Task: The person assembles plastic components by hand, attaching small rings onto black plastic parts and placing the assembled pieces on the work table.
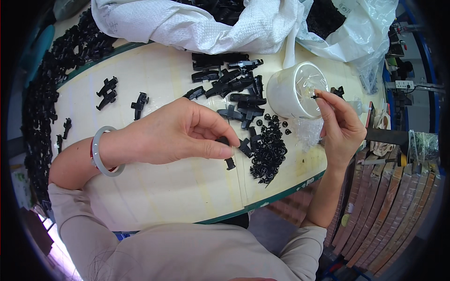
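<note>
My left hand, a pale bangle at its wrist, pinches a black plastic part above the table. Part of that piece is hidden behind my thumb and fingers. Off to the right, my right hand holds a small black piece between thumb and fingertips, at the mouth of a white tub lined with clear film. Between my hands lies a heap of small black ring-shaped pieces. Just beyond it, several larger black plastic parts are piled loosely.
More black parts lie scattered at the left, and a long mass of them lines the table's left edge. A white woven sack and a clear plastic bag cover the far side. Stacked brown boards stand right of the table.
</note>
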A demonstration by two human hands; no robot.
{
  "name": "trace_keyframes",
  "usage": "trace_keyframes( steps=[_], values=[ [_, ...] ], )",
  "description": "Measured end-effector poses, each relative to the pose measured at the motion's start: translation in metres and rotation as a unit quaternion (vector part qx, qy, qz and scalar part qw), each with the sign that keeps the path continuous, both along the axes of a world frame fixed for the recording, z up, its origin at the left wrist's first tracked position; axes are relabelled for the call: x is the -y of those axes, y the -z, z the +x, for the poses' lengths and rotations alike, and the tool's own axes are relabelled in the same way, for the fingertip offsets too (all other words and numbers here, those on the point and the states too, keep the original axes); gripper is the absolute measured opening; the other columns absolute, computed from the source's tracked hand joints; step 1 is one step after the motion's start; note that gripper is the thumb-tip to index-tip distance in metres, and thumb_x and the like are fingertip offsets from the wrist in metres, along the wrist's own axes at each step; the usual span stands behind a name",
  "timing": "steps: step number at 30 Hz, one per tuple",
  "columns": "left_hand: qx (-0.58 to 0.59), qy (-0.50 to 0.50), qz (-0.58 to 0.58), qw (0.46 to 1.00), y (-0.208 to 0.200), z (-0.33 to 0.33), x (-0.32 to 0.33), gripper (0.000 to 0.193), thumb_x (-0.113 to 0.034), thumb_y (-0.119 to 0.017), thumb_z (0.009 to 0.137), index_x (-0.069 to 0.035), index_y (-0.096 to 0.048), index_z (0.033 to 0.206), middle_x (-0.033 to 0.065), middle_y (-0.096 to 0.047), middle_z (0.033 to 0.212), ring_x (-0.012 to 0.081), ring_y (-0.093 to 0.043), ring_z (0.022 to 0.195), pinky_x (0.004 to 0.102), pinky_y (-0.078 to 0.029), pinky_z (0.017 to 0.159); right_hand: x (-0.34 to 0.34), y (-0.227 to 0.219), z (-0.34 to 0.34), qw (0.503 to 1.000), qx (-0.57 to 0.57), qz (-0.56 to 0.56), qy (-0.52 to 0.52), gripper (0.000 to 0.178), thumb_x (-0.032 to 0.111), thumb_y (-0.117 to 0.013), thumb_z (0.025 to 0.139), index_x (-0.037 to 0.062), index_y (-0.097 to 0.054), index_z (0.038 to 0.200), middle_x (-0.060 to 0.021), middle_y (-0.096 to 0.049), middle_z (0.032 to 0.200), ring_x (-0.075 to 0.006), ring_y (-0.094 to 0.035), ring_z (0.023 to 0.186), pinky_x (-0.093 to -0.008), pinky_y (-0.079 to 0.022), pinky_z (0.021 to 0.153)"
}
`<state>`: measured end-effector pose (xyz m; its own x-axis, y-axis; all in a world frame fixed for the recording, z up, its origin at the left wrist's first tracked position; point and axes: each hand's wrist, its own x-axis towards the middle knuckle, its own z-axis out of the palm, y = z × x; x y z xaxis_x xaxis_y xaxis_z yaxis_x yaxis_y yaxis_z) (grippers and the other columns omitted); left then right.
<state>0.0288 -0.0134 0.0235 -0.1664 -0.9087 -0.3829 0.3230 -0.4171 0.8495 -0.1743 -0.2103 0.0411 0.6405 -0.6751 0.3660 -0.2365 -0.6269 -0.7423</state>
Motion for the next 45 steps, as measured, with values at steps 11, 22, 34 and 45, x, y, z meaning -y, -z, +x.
trace_keyframes(
  steps=[11,22,34,45],
  values=[
    [-0.038,-0.056,0.046,0.997,-0.013,-0.006,-0.002,0.027,-0.011,-0.058,0.091,0.004,-0.057,0.114,0.0055,-0.06,0.09,0.0115,-0.065,0.074,0.0231,-0.056,0.067,-0.014,-0.011,0.003,1.0,-0.009,-0.018,0.006,0.019,-0.005,-0.068,0.079,0.0012,-0.07,0.097,-0.0004,-0.065,0.073,0.0001,-0.046,0.05,-0.0151,-0.033,0.042],
    [-0.116,-0.043,0.042,0.991,0.008,-0.016,-0.005,0.023,-0.013,-0.058,0.092,0.002,-0.059,0.11,0.008,-0.066,0.094,0.0116,-0.064,0.084,0.0222,-0.053,0.076,-0.101,0.015,-0.009,0.982,0.152,0.087,-0.077,0.023,-0.015,-0.065,0.075,-0.007,-0.063,0.097,-0.0236,-0.066,0.096,-0.0239,-0.067,0.086,-0.0276,-0.054,0.072],
    [-0.136,-0.042,0.029,0.989,0.013,-0.023,-0.008,0.026,-0.013,-0.055,0.094,0.003,-0.056,0.114,0.0093,-0.065,0.102,0.0142,-0.065,0.089,0.0254,-0.054,0.08,-0.115,0.027,0.007,0.977,0.158,0.117,-0.079,0.018,-0.013,-0.065,0.077,-0.0073,-0.065,0.094,-0.0202,-0.068,0.092,-0.0227,-0.068,0.083,-0.0271,-0.054,0.073],
    [-0.103,-0.059,-0.003,0.993,0.013,-0.024,-0.007,0.025,-0.011,-0.057,0.092,0.004,-0.057,0.111,0.0101,-0.065,0.1,0.0146,-0.065,0.089,0.0258,-0.055,0.08,-0.113,0.029,0.007,0.979,0.139,0.122,-0.08,0.018,-0.012,-0.064,0.078,-0.0074,-0.065,0.096,-0.0205,-0.067,0.094,-0.0221,-0.067,0.083,-0.0277,-0.054,0.074]
  ],
)
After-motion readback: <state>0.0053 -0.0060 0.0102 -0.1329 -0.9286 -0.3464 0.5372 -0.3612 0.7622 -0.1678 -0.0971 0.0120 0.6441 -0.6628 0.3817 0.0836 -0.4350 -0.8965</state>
